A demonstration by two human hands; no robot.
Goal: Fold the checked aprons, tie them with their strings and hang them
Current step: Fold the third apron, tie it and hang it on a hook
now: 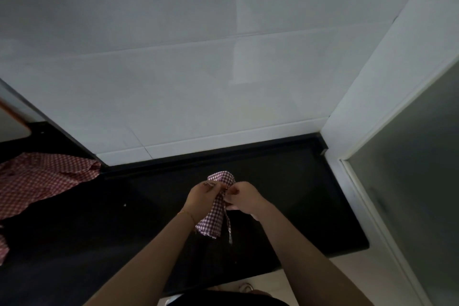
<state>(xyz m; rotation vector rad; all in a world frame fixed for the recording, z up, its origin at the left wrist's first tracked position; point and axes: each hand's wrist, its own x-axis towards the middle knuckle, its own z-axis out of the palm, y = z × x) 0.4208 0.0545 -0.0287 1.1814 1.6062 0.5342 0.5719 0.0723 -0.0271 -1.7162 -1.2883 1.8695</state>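
— Gingham, soft and light: your folded apron [216,208] hangs above the black counter [310,194], left hand [200,197] gripping the bundle.
— And my right hand [242,197]?
— Pinching the string [229,225]. Hold near the knot; limp cloth probably slips.

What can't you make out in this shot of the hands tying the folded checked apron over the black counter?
Head view:
- Knot on the folded purple-checked apron: hidden by the left hand and right hand.
- Loose red-checked apron on the black stone counter: cut off by the left edge.
- Where the aprons hang: no hook or rail in view.
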